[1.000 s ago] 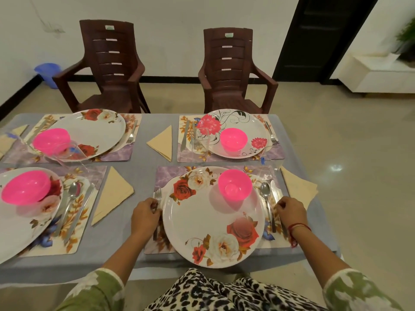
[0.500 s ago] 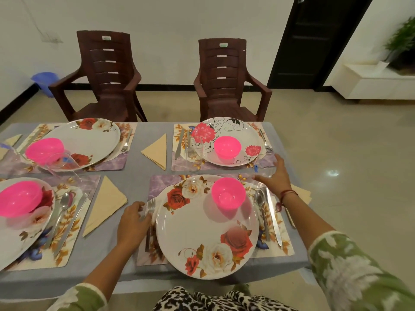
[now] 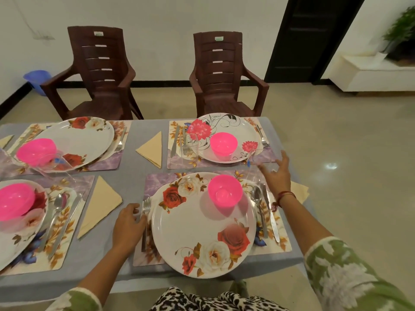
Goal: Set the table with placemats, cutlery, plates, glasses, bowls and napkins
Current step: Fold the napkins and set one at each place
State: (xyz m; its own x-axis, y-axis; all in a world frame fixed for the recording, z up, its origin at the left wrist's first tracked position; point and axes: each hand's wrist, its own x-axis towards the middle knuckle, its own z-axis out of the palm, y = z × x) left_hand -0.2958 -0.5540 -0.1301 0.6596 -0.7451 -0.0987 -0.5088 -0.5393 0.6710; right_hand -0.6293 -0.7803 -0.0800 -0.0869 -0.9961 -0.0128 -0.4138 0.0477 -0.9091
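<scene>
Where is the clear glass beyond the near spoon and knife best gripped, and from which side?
Wrap the side wall of the clear glass about mid-height, coming from the right. It looks upright, the pink bowl and plate crowd its left, and the open right hand is at that side.

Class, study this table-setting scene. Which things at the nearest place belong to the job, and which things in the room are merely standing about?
Belongs to the job: placemat, plate, pink bowl, fork, spoon, knife, glass, napkin; left hand beside the fork, right hand at the glass.

Merely standing about: brown chairs, blue bin, potted plant, dark door.
</scene>
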